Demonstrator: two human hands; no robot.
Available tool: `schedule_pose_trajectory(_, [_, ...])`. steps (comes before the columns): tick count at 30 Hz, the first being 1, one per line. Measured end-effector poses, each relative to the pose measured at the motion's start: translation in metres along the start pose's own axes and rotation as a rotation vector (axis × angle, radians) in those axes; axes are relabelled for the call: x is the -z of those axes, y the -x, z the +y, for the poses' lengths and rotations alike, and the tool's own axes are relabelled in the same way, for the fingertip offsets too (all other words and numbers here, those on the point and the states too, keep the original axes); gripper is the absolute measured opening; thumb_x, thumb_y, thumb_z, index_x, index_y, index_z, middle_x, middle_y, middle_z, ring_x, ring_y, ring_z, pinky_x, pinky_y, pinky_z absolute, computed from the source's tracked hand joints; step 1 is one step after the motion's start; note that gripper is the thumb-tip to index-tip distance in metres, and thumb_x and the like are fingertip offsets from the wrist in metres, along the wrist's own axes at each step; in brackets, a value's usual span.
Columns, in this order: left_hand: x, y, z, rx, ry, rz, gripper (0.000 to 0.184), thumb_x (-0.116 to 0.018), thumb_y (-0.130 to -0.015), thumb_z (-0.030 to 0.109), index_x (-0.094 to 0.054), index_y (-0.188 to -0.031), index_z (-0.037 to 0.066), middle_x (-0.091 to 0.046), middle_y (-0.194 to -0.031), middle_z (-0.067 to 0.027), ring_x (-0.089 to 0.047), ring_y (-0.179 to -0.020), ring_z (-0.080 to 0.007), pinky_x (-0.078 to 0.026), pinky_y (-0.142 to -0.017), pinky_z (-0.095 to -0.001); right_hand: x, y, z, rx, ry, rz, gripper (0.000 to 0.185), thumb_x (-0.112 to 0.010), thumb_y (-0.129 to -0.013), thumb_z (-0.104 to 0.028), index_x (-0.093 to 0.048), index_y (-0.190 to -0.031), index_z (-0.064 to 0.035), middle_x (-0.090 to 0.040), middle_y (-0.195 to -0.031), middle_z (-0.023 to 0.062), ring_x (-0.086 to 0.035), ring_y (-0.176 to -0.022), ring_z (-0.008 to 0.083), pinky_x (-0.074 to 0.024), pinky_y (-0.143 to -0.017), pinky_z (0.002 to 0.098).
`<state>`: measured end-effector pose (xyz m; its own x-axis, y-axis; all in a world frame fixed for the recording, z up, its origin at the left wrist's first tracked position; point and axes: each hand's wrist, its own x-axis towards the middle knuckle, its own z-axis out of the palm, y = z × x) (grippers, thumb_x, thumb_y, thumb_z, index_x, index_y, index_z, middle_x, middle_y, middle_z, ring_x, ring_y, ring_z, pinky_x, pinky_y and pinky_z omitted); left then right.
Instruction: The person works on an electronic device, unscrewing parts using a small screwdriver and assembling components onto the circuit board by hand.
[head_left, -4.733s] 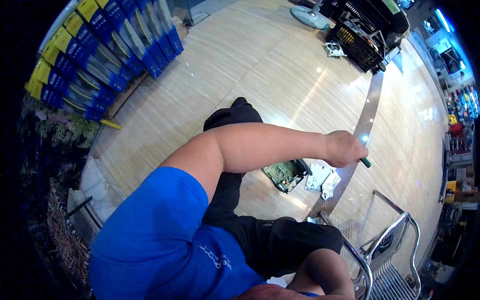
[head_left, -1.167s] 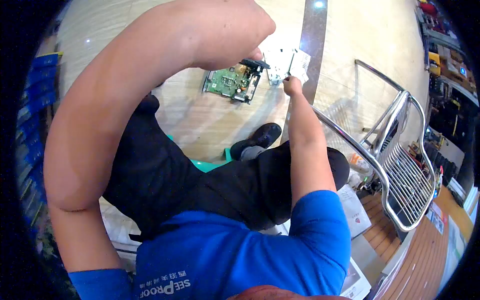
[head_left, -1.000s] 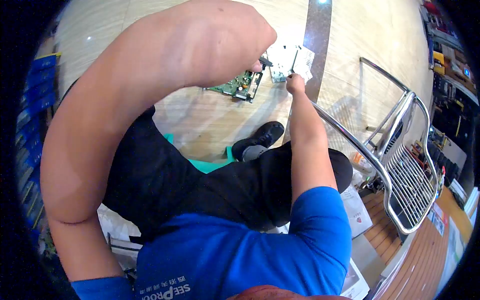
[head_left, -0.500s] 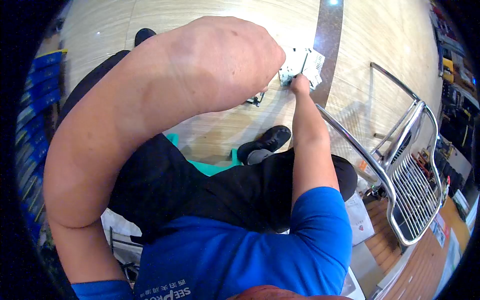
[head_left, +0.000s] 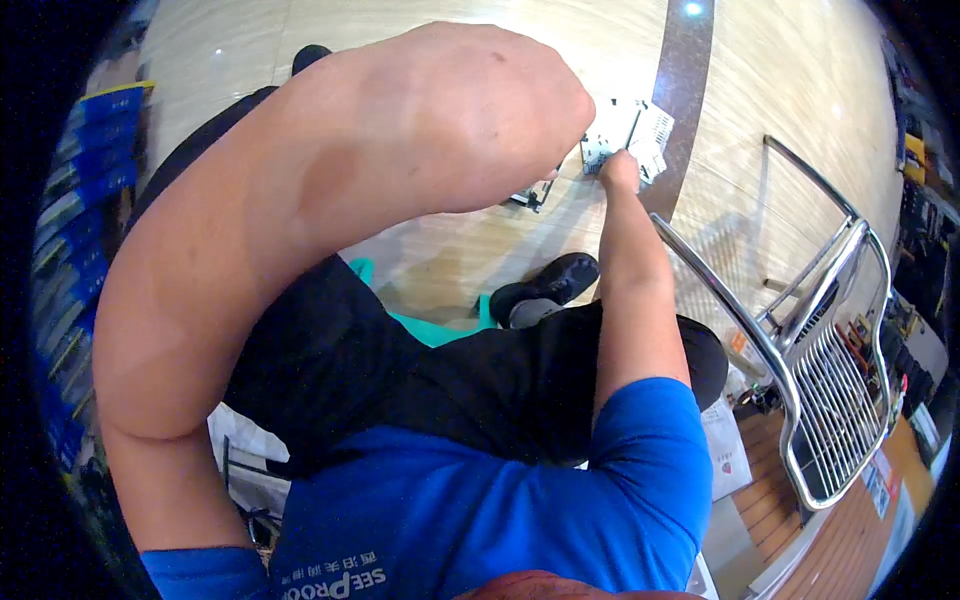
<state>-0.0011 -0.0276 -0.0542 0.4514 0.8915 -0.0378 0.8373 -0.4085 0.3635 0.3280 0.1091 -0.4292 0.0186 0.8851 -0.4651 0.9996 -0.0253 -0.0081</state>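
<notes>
Looks like my right hand [head_left: 620, 172]'s at the lower edge of that flat white panel [head_left: 608, 128], upper frame right of centre, left hand [head_left: 562, 135] leftward, can't tell if either grip's closed.

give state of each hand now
Left hand: mostly hidden; cannot tell if open or closed.
Right hand: at the white panel; open or closed, cannot tell.

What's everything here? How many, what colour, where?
Panels: at least two, white, top centre
Framed part: one, dark, beside them, mostly covered
Floor: one, pale, upper half
Chair: one, silver, right
Packs: several, blue, left edge
Plastic thing: count unclear, green, centre
Papers: several, white, lower right
Slatted wood: one, brown, lower right
Clutter: uncountable, mixed colours, right edge
Shoes: two, black, centre, top left
Trousers: one, black, centre
Shirt: one, blue, bottom
Left hand: one, bare, top centre
Right hand: one, bare, at panels
</notes>
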Motion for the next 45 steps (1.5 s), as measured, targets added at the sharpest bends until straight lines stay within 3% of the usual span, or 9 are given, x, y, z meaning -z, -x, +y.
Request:
schedule_pose_trajectory(25, [0.019, -0.012, 0.003, 0.093, 0.038, -0.075, 0.024, -0.066, -0.083, 0.023, -0.063, -0.096, 0.003, -0.065, -0.084, -0.0176, -0.064, -0.085, -0.0357, -0.051, -0.075, -0.0435, 0.001, 0.004, -0.003, -0.003, -0.036, 0.014, 0.024, -0.055, -0.082, -0.013, -0.069, -0.093, 0.0038, -0.067, -0.105, 0.0244, -0.065, -0.1, 0.0373, -0.052, -0.086, 0.0444])
schedule_pose_trajectory(28, [0.055, -0.017, 0.0, 0.014, 0.352, -0.367, 0.026, -0.058, -0.091, 0.024, -0.063, -0.098, 0.0, -0.066, -0.094, -0.021, -0.064, -0.093, -0.0346, -0.05, -0.08, -0.0429, 0.0, -0.001, -0.002, 0.029, -0.068, 0.051, 0.023, -0.056, -0.082, -0.013, -0.068, -0.088, 0.0056, -0.067, -0.1, 0.0263, -0.065, -0.097, 0.039, -0.0514, -0.085, 0.0448])
schedule_pose_trajectory(31, [0.055, -0.023, -0.003, 0.045, 0.303, -0.467, 0.023, -0.058, -0.089, 0.021, -0.064, -0.096, -0.001, -0.066, -0.094, -0.0219, -0.064, -0.092, -0.0351, -0.05, -0.079, -0.0427, 0.053, 0.019, -0.037, 0.081, -0.117, 0.075, 0.023, -0.057, -0.081, -0.013, -0.067, -0.086, 0.0068, -0.066, -0.095, 0.028, -0.065, -0.094, 0.041, -0.0507, -0.083, 0.0452])
schedule_pose_trajectory(34, [0.065, -0.017, 0.004, 0.109, 0.24, -0.367, 0.021, -0.059, -0.087, 0.018, -0.066, -0.09, -0.002, -0.067, -0.091, -0.0226, -0.065, -0.089, -0.0362, -0.051, -0.078, -0.0429, 0.092, 0.031, -0.065, 0.196, -0.267, 0.31, 0.024, -0.057, -0.085, -0.016, -0.067, -0.084, 0.0067, -0.065, -0.092, 0.0295, -0.064, -0.092, 0.0438, -0.0497, -0.079, 0.0456])
schedule_pose_trajectory(36, [0.07, -0.011, 0.008, 0.113, 0.158, -0.158, 0.019, -0.06, -0.084, 0.015, -0.067, -0.086, -0.003, -0.067, -0.088, -0.0236, -0.065, -0.087, -0.0368, -0.051, -0.077, -0.0438, 0.144, 0.059, -0.104, 0.352, -0.431, 0.485, 0.022, -0.059, -0.085, -0.015, -0.065, -0.091, 0.0052, -0.068, -0.087, 0.0236, -0.066, -0.082, 0.0384, -0.0517, -0.075, 0.0405])
schedule_pose_trajectory(38, [0.068, -0.009, 0.013, 0.167, 0.126, -0.071, 0.018, -0.061, -0.082, 0.013, -0.068, -0.085, -0.003, -0.066, -0.087, -0.0242, -0.065, -0.086, -0.0371, -0.051, -0.077, -0.0443, 0.226, 0.126, -0.148, 0.631, -0.69, 0.393, 0.024, -0.057, -0.09, -0.019, -0.065, -0.094, 0.0035, -0.069, -0.086, 0.0206, -0.067, -0.082, 0.0335, -0.0518, -0.074, 0.0384])
schedule_pose_trajectory(41, [0.062, -0.007, 0.013, 0.146, 0.206, 0.392, 0.016, -0.063, -0.081, 0.011, -0.066, -0.085, -0.004, -0.066, -0.085, -0.0248, -0.065, -0.084, -0.0367, -0.051, -0.075, -0.0428, 0.27, 0.174, -0.169, 0.813, -0.719, 0.508, 0.023, -0.058, -0.091, -0.019, -0.062, -0.097, 0.0028, -0.069, -0.084, 0.0184, -0.068, -0.081, 0.0294, -0.0513, -0.071, 0.0353])
schedule_pose_trajectory(44, [0.041, -0.031, 0.011, 0.266, 0.351, 0.507, 0.018, -0.061, -0.085, 0.019, -0.068, -0.09, 0.003, -0.069, -0.081, -0.0127, -0.068, -0.073, -0.024, -0.055, -0.067, -0.036, 0.306, 0.241, -0.167, 0.932, -0.633, 0.4, 0.016, -0.054, -0.093, -0.012, -0.059, -0.099, 0.0019, -0.066, -0.08, 0.0164, -0.064, -0.072, 0.0277, -0.0491, -0.066, 0.0336])
schedule_pose_trajectory(45, [0.055, -0.028, 0.011, 0.295, 0.49, 0.4, 0.024, -0.065, -0.084, 0.026, -0.066, -0.089, 0.002, -0.067, -0.083, -0.0176, -0.066, -0.081, -0.0324, -0.052, -0.074, -0.0404, 0.315, 0.251, -0.17, 0.957, -0.673, 0.375, 0.013, -0.053, -0.093, -0.009, -0.059, -0.099, 0.0013, -0.064, -0.078, 0.0158, -0.06, -0.068, 0.0248, -0.0486, -0.064, 0.033])
